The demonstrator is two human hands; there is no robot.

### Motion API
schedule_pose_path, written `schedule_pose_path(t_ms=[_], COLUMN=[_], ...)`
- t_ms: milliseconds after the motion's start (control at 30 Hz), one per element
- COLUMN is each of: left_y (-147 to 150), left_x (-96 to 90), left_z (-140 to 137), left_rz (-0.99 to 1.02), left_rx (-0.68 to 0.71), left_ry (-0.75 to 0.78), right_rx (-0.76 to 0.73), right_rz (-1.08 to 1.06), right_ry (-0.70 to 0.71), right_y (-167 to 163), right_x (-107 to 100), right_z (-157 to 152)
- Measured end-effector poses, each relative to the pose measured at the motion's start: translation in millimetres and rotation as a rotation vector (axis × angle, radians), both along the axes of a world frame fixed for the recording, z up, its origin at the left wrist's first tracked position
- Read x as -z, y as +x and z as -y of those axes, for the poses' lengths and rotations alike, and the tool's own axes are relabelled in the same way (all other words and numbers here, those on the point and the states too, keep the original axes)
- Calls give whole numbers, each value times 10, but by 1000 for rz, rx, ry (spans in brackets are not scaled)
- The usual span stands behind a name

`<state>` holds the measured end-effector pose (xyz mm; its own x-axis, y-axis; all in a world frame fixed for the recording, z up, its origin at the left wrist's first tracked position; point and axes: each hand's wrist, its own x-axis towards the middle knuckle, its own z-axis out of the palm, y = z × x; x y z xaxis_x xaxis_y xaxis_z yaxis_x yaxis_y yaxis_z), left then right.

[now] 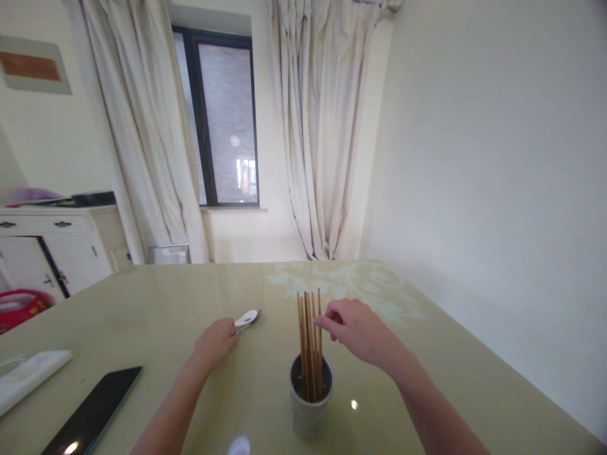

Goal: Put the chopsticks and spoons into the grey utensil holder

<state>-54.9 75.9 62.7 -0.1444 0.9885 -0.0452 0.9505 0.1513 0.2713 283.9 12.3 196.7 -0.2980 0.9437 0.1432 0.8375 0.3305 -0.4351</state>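
Observation:
My left hand (217, 343) is closed over the table, with a white spoon (246, 318) and a metal spoon (258, 315) sticking out from its fingers to the right. The two spoons lie one against the other, and their other ends are hidden in the hand. In front of me stands a pale patterned cylindrical holder (309, 417) with several wooden chopsticks (306, 341) upright in it. At their upper right, my right hand (349, 325) has thumb and forefinger pinched on one chopstick (319, 303), whose lower end is still inside the holder.
A black phone-like slab (95, 411) and a white flat object (35, 376) lie on the glossy greenish table (190, 291) at the left. A white cabinet (76, 243) and a red basin (26, 306) are beyond the left edge. The wall (497, 189) borders the right side.

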Motion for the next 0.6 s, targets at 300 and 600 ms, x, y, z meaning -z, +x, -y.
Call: schedule_pose_path(t_ms=[300,600], left_y=[96,590], left_x=[-70,-1007], left_z=[57,491], left_rz=[82,795], left_rx=[146,485], left_ry=[8,163], right_rx=[17,-76], right_rz=[-17,-335], right_ry=[20,147], right_y=[58,-32], right_x=[-6,-178], right_z=[-36,115])
